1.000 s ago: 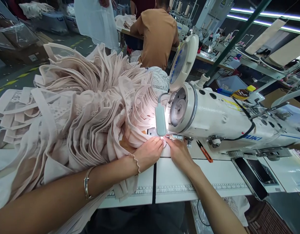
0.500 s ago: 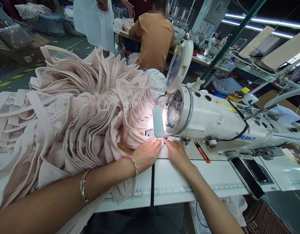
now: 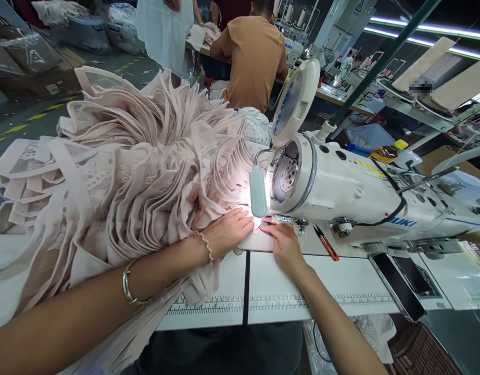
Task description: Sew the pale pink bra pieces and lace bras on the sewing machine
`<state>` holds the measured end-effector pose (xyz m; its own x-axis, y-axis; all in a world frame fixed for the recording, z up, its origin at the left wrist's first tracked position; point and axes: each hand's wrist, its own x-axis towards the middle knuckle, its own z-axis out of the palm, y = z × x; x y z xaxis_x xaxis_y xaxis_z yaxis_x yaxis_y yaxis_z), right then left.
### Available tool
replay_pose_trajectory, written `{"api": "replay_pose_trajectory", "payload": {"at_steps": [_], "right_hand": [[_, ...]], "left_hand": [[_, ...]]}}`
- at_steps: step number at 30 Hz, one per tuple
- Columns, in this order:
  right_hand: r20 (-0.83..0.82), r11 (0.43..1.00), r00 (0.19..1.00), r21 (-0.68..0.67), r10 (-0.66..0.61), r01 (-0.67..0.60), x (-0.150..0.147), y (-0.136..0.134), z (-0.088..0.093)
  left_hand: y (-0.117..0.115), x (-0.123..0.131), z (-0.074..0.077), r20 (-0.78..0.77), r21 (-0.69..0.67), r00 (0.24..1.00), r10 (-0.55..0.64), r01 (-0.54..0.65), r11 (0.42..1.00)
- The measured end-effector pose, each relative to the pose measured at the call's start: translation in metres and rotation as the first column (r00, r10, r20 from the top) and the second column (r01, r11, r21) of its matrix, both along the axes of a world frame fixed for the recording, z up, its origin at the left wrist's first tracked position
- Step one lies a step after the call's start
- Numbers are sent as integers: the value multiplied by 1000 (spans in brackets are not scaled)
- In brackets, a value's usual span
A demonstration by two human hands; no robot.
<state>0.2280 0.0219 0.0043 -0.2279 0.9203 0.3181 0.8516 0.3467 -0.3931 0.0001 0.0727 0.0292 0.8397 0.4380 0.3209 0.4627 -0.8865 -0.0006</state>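
My left hand (image 3: 231, 229) lies on the pale pink lace-trimmed garments (image 3: 154, 192), its fingers stretched out flat towards the needle area. Just right of it, my right hand (image 3: 285, 244) is closed in a pinch beside the presser foot; a small dark bit shows between finger and thumb, too small to name. The white sewing machine (image 3: 337, 177) leans in from the right. Its needle is hidden behind a grey-green lamp (image 3: 257, 192), whose bright light falls on the cloth at my fingertips. The garments are heaped in thick folds along my left arm.
Orange-handled thread snips (image 3: 326, 244) lie under the machine arm. A dark phone (image 3: 398, 286) rests at the table's right, near a printed ruler (image 3: 275, 301) along the front edge. A round hinged cover (image 3: 297, 101) stands raised. Beyond sits a person in a brown shirt (image 3: 253, 57).
My hands have moved apart: the left slid back leftwards and flattened on the cloth, while the right shifted slightly right into a pinch. The machine's inner disc has turned. The whole view shifted a little.
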Motion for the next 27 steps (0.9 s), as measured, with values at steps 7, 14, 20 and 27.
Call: {"api": "replay_pose_trajectory", "payload": {"at_steps": [7,14,20,27], "right_hand": [[51,1000,998,11,28,-28,2,0,5],[71,1000,997,-28,4,-1,0,-2,7],[161,995,986,84,33,-47,0,-3,5],[267,923,958,332,108,-197,-6,-5,12]], "left_hand": [[1,2,-3,56,47,998,27,-29,998],[1,7,-3,-33,-112,989,143,-146,983],[1,8,-6,-25,-170,986,163,-165,972],[1,4,-5,50,-74,998,-50,53,996]]}}
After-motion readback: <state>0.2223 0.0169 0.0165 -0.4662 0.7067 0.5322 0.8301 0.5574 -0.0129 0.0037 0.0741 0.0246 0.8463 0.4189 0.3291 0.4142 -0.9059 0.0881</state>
